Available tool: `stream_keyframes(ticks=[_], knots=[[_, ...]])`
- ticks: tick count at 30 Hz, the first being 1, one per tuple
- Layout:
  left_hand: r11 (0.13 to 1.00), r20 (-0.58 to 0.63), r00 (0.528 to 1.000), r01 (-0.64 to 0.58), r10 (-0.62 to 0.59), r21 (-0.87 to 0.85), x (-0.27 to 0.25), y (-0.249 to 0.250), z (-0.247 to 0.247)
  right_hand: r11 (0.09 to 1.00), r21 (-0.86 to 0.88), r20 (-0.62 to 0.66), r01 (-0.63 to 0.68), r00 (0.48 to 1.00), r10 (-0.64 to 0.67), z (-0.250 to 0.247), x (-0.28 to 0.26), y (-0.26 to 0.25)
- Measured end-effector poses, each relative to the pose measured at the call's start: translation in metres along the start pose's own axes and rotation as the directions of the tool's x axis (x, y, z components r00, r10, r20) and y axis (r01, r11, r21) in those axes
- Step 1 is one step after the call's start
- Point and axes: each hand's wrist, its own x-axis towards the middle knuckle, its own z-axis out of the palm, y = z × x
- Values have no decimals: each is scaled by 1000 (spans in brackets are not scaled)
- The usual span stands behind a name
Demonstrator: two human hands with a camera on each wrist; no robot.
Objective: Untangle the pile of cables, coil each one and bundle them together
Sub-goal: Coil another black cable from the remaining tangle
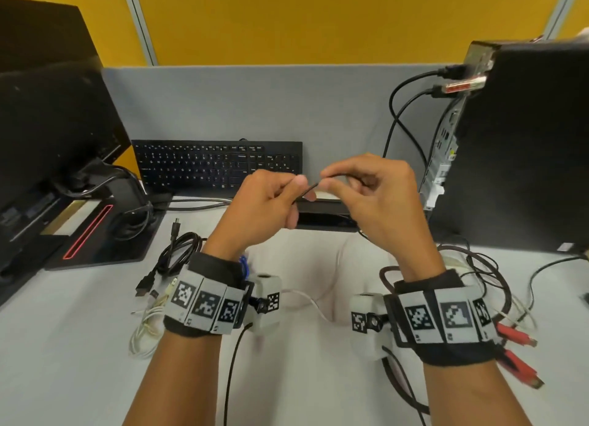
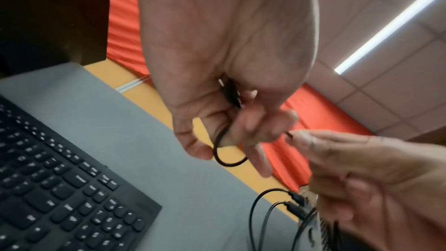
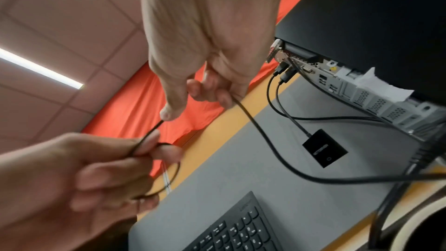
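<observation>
Both hands are raised over the desk with a thin black cable [image 1: 306, 192] stretched between them. My left hand [image 1: 301, 186] grips it with fingers curled; in the left wrist view a small loop of the black cable [image 2: 229, 165] hangs below the left hand [image 2: 246, 131]. My right hand [image 1: 328, 178] pinches the same cable; in the right wrist view the cable [image 3: 263, 136] runs from the right hand [image 3: 183, 102] down to the right. On the desk lie a coiled black cable [image 1: 178, 253], a white cable [image 1: 146, 323] and a tangle with red plugs [image 1: 516, 333].
A black keyboard [image 1: 216, 167] leans against the grey partition behind my hands. A monitor [image 1: 47, 107] stands at the left and a PC tower [image 1: 526, 138] with plugged-in cables at the right. A small black adapter [image 3: 324, 148] hangs from the tower.
</observation>
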Motion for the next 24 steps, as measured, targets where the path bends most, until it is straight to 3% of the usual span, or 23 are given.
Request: stream_keyframes(ticks=[3, 8, 12, 17, 21, 24], knots=[[993, -51, 998, -38, 33, -113, -1, 9, -1, 999, -33, -66, -38, 997, 36, -4, -1, 7], [919, -5, 992, -121, 128, -375, -3, 20, 1, 1000, 25, -80, -7, 997, 9, 1, 0, 3], [864, 37, 996, -56, 86, -500, -1, 19, 5, 995, 98, 39, -13, 999, 9, 0, -1, 0], [884, 74, 996, -16, 58, -467, 1, 15, 9, 988, 90, 210, -124, 972, 103, -6, -1, 5], [773, 71, 997, 29, 21, -634, 2, 20, 13, 972, 172, 332, -161, 938, 97, -7, -1, 8], [677, 30, 999, 34, -18, -735, 3, 24, 15, 954, 231, 343, -193, 933, 106, -11, -1, 8]])
